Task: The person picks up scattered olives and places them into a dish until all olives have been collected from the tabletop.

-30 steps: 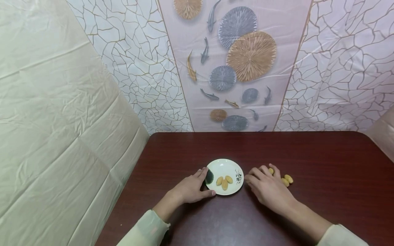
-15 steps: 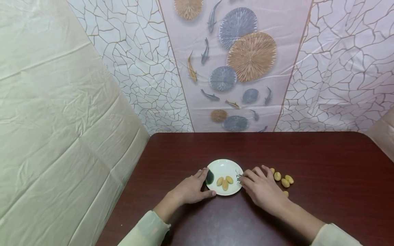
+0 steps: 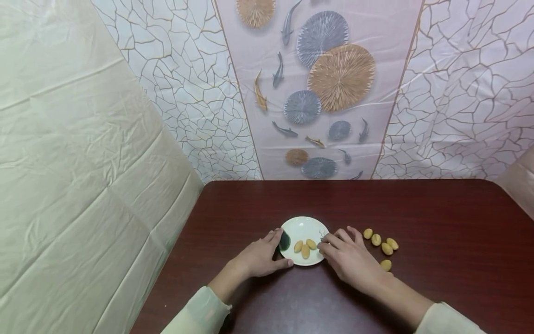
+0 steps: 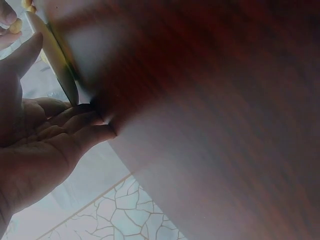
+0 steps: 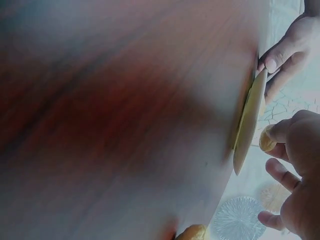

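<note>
A small white plate (image 3: 301,226) with a dark green patch at its left and a printed sprig at its right sits on the table. Three yellow oval fruits (image 3: 306,252) lie fanned out on it. My left hand (image 3: 260,257) rests at the plate's left side, thumb on the near rim and fairly straight fingers along the edge. Over the right rim is my right hand (image 3: 354,262). In the right wrist view its thumb and forefinger pinch another yellow oval fruit (image 5: 267,140), which the hand hides in the head view; the other fingers are spread.
Several more yellow oval fruits (image 3: 376,240) lie on the dark red-brown table (image 3: 450,222) to the right of my right hand, one of them (image 3: 386,265) close to its wrist. A patterned cloth (image 3: 321,134) hangs behind the table's far edge.
My right hand has moved left from the loose fruits to over the plate's right rim, uncovering more fruits on the table. The left hand and plate have stayed put.
</note>
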Demonstrator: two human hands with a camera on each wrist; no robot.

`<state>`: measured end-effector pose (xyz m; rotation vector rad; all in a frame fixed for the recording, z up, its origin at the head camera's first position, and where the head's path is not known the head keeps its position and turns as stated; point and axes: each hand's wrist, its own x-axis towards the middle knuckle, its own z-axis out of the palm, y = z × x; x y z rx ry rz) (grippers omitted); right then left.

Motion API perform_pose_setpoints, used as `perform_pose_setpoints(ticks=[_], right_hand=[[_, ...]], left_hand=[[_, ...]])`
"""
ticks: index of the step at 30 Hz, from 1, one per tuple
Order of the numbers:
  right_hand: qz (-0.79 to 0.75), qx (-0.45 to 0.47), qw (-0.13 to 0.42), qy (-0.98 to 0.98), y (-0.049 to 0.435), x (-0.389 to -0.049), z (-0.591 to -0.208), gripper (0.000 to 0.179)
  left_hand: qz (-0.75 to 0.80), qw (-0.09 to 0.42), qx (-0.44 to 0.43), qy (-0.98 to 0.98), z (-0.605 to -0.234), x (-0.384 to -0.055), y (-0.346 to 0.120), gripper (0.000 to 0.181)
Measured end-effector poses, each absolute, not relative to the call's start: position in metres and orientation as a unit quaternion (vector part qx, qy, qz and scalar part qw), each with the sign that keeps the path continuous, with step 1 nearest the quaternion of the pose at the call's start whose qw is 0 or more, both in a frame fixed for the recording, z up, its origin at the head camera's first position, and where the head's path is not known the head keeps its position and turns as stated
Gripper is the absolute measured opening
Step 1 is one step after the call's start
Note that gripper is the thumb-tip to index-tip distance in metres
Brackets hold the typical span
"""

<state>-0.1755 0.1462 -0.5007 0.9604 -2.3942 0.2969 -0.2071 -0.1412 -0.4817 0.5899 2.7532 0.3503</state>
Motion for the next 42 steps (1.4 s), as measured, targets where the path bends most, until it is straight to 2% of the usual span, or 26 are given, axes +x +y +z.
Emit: perform_pose_setpoints(ticks=[18,42], right_hand=[[0.097,0.356,0.236,-0.899,0.131,-0.175,-0.5,0.026],[0.097,0.363,0.23,-0.898,0.125,-0.176,-0.503,0.022]], left_hand=[[0.131,0.15,0.205,0.958,-0.483,-0.207,-0.142,0.103],[0.124,0.15,0.208,0.958,-0.48,-0.206,-0.143,0.104]])
